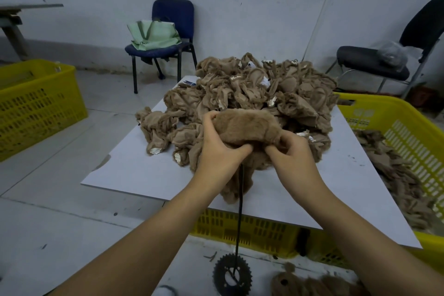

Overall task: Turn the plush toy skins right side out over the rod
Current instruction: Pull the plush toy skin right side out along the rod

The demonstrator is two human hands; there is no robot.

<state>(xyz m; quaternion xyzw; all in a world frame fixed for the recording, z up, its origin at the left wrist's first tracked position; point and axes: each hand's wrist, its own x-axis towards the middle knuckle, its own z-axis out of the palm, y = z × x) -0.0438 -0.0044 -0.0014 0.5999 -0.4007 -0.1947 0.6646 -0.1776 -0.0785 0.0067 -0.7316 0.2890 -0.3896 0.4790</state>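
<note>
Both hands' grip (254, 151) bunches the plush skin (245, 125) atop the rod (240, 202).

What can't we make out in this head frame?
- Top of the rod: hidden inside the plush skin that both hands grip, left hand, right hand.
- Sprocket base: lower edge cut off by the frame.
- Furry toy on the floor: cut off at the bottom edge.

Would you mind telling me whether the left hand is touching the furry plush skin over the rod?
Touching. The head view shows the left hand gripping the plush skin, fingers curled over its far edge and thumb pressed into the fur, with the right hand pinching it beside.
</note>
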